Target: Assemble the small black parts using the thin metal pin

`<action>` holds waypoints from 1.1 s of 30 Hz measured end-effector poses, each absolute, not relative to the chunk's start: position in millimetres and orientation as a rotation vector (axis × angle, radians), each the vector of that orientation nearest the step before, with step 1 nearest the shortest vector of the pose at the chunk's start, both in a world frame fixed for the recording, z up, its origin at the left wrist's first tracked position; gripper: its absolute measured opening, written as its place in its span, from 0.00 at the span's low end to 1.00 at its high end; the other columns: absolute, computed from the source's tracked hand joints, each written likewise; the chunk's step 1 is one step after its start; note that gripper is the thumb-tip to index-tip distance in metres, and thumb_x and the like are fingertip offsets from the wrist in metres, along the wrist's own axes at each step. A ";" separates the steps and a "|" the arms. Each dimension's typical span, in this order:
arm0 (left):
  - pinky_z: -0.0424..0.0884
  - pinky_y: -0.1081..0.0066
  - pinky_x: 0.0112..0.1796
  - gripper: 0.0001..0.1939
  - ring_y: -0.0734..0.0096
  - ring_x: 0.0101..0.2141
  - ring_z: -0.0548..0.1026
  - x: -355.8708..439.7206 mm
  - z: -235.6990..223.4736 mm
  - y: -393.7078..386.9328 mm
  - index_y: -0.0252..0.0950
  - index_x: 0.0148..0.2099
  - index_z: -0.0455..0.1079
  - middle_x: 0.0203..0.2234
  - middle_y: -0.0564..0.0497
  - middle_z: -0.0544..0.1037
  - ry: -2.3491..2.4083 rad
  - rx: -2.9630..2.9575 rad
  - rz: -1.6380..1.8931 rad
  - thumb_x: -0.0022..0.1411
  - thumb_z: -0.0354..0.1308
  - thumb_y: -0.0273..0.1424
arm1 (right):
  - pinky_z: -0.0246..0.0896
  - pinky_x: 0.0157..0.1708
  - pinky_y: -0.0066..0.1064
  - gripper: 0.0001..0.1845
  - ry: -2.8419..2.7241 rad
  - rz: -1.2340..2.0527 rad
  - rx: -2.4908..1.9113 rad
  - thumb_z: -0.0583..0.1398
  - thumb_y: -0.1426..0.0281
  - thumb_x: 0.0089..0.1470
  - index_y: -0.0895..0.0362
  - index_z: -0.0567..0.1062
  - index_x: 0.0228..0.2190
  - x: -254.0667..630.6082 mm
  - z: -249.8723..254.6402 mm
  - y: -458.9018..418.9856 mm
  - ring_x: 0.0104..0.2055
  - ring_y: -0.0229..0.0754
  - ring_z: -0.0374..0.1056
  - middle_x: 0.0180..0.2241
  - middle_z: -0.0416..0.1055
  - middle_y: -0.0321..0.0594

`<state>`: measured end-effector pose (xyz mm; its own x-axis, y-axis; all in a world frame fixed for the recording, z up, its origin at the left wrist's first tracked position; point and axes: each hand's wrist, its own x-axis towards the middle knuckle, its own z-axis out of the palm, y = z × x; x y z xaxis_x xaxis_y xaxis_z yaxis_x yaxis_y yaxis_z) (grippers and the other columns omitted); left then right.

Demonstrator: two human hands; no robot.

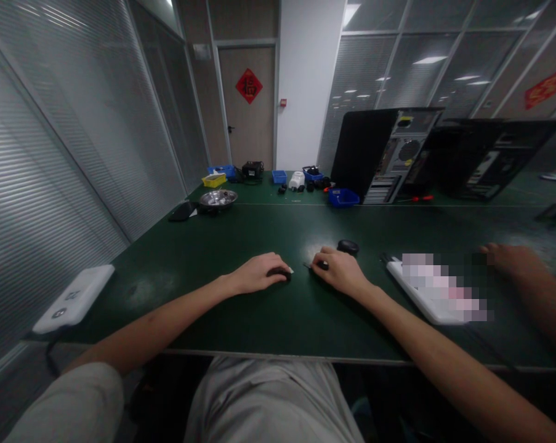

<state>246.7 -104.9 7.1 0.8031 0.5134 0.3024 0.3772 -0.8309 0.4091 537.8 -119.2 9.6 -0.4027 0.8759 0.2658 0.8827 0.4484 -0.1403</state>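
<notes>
My left hand (pixel 259 272) rests low over the green tabletop, its fingers closed around a small black object (pixel 281 274) with a pale bit at its end. Facing it across a short gap, my right hand (pixel 341 271) pinches a small black piece (pixel 322 265) from which a thin greyish tip points left. The exact kind of either piece is too small and partly covered to make out. Just behind my right knuckles lies a rounded black case-like thing (pixel 348 247), apart from both hands.
A white device (pixel 74 298) lies at left, another (pixel 425 301) at right, partly blurred out. Another person's hand (pixel 513 261) is at far right. Farther back are a metal dish (pixel 218 198), a blue bin (pixel 343 197) and a computer tower (pixel 383 157).
</notes>
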 end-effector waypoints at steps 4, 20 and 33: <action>0.68 0.63 0.54 0.12 0.62 0.53 0.72 251.9 8.5 -106.3 0.40 0.55 0.74 0.51 0.45 0.76 0.634 2.657 0.617 0.74 0.55 0.33 | 0.56 0.34 0.31 0.10 -2.333 0.077 -1.491 0.61 0.61 0.64 0.51 0.81 0.35 541.4 4.0 -111.8 0.36 0.41 0.70 0.37 0.75 0.40; 0.72 0.62 0.53 0.18 0.59 0.49 0.78 93.4 -6.9 7.6 0.38 0.57 0.77 0.50 0.46 0.81 1.647 2.269 0.836 0.66 0.62 0.32 | 0.57 0.36 0.30 0.10 -2.316 0.164 -1.439 0.62 0.60 0.63 0.51 0.81 0.36 536.3 2.3 -112.2 0.36 0.41 0.70 0.37 0.75 0.39; 0.70 0.65 0.54 0.13 0.60 0.49 0.78 30.9 -28.3 26.3 0.35 0.51 0.81 0.49 0.45 0.81 2.198 2.081 0.996 0.67 0.61 0.30 | 0.60 0.37 0.31 0.13 -2.312 0.194 -1.432 0.60 0.59 0.64 0.52 0.81 0.35 536.0 3.9 -112.7 0.36 0.42 0.70 0.38 0.75 0.41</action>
<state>30.9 26.3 -28.3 -0.1463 0.8864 0.4392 0.9146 -0.0480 0.4016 536.0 -112.7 3.9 -0.3871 0.8816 0.2701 0.8241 0.4622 -0.3275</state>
